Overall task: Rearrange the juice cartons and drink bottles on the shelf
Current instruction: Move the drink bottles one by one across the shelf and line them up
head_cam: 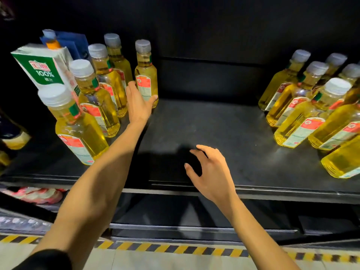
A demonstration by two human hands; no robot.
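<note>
On the shelf (pixel 214 123), the left hand (pixel 138 102) curls thumb and fingers round a bottle (pixel 146 75) standing upright at the back left; the right hand (pixel 210 172) hovers, fingers spread, empty.

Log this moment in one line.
left hand: grips bottle | right hand: open, holds nothing, above shelf

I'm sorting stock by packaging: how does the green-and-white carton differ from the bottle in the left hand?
The carton is boxy, opaque, printed green and white; the bottle is clear, showing yellow drink, with a pale cap. The carton is untouched; the left hand grips the bottle. Both stand on the dark shelf.
</note>
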